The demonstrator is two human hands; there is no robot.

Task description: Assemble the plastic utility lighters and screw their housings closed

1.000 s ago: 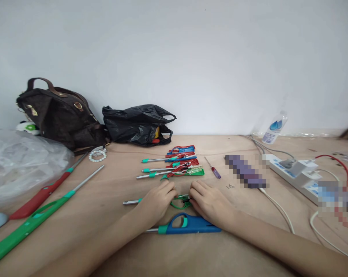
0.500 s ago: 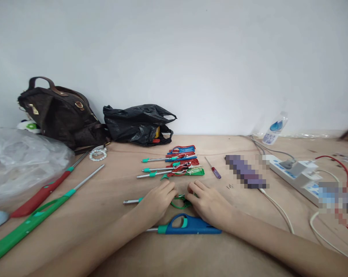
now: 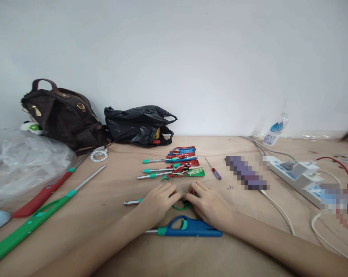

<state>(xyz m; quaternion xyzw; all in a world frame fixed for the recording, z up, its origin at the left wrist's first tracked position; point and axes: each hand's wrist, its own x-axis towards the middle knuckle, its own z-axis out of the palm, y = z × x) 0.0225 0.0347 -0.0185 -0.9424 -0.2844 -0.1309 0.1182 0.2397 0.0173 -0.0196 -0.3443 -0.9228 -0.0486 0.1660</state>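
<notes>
The left hand [image 3: 158, 202] is bare, and so is the left forearm [image 3: 99, 246] along all of its visible length. The right hand [image 3: 210, 204] and right forearm [image 3: 277, 246] are bare likewise. The fingers are slender. Whatever is worn higher up lies outside the picture.

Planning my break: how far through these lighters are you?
Several opened lighters lie in a row beyond the hands. The left hand and right hand both hold a green-handled lighter between them. A closed blue lighter, a red lighter and a long green lighter lie whole, not opened.
</notes>
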